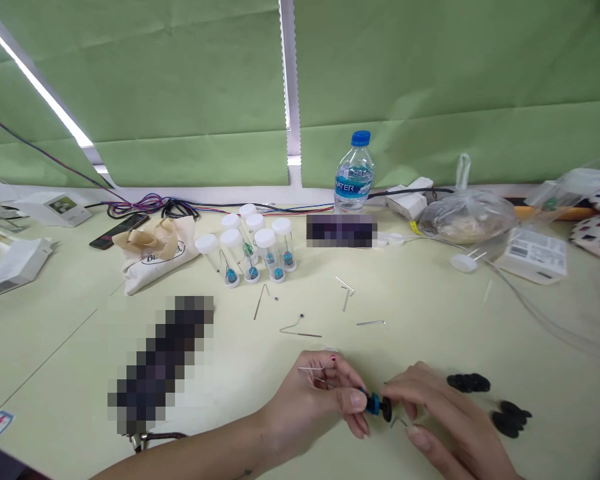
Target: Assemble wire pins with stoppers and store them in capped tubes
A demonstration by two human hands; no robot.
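My left hand (325,397) pinches a small blue and black part (375,404) between thumb and fingers, with its black disc end pointing right. A thin bent metal wire with a red tip (333,359) lies across the same hand. Just to the right, my right hand (445,417) has its fingers apart, the index finger reaching close to the black disc. Beneath that hand, near its thumb, a small bent metal key (399,421) shows. Beyond the hands lie thin bent wires (293,328) and hex keys (373,323) on the table.
Several white-capped clear tubes (251,248) stand behind the wires. A cloth bag (160,257) is left of them, a water bottle (354,177) at the back. Black parts (511,420) lie at right. Plastic bags (467,217) and a white box (533,255) sit at the back right.
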